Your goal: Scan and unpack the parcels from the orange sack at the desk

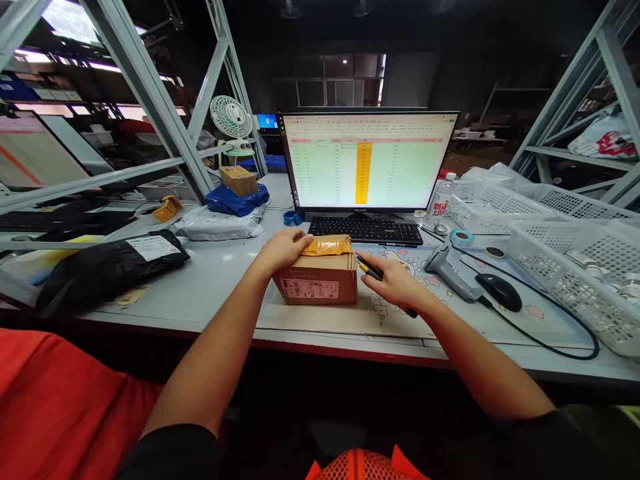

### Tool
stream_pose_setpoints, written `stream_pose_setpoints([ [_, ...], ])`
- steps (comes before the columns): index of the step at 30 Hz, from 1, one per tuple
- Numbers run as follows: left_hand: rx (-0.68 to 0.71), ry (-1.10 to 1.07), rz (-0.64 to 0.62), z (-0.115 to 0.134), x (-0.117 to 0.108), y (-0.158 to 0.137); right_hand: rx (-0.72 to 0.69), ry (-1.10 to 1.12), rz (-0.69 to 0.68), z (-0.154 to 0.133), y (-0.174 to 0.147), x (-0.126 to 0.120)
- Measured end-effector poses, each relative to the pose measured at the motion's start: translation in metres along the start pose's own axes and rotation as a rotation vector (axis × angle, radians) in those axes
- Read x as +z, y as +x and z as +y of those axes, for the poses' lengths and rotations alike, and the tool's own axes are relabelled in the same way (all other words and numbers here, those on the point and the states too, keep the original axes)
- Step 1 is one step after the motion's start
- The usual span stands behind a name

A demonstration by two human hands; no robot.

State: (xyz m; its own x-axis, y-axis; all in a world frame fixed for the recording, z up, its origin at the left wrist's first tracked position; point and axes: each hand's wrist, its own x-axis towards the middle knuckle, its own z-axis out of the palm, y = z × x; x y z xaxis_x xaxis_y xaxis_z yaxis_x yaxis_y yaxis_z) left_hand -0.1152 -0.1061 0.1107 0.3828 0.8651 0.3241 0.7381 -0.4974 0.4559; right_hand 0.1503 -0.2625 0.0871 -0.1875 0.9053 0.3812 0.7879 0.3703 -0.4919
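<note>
Clasping a black-and-yellow cutter-like tool (369, 268), our right hand (393, 281) sits right of centre; our left hand (281, 252) lies on the mid-frame carton (320, 275), grip unclear. Yellow tape (327, 247) crosses its top; no opening shows yet. Beyond, upper centre, a monitor (325, 173).

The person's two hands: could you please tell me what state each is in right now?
Left hand: on the upper left of the cardboard box; grip cannot be told.
Right hand: closed, holding a black-and-yellow cutter.
</note>
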Motion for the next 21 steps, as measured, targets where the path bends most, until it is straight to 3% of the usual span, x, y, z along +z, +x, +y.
stream_pose_setpoints([
  [4,-0.012,-0.080,0.036,-0.002,0.001,0.001,-0.025,-0.041,-0.017,0.007,-0.013,-0.002],
  [7,-0.007,-0.384,0.248,-0.009,0.008,-0.003,0.053,-0.248,0.000,0.011,-0.005,-0.016],
  [9,-0.031,-0.646,0.374,-0.015,0.015,-0.006,0.077,-0.428,0.064,0.003,0.010,-0.030],
  [12,-0.113,-0.882,0.394,-0.020,0.022,-0.009,-0.028,-0.665,0.165,-0.032,0.043,-0.041],
  [14,-0.168,-0.934,0.364,-0.020,0.022,-0.010,-0.123,-0.769,0.131,-0.063,0.067,-0.035],
  [17,-0.212,-0.982,0.327,-0.019,0.019,-0.010,-0.244,-0.856,-0.051,-0.109,0.093,-0.006],
  [21,-0.219,-0.973,0.358,-0.019,0.018,-0.010,-0.341,-0.940,-0.213,-0.146,0.105,0.032],
])
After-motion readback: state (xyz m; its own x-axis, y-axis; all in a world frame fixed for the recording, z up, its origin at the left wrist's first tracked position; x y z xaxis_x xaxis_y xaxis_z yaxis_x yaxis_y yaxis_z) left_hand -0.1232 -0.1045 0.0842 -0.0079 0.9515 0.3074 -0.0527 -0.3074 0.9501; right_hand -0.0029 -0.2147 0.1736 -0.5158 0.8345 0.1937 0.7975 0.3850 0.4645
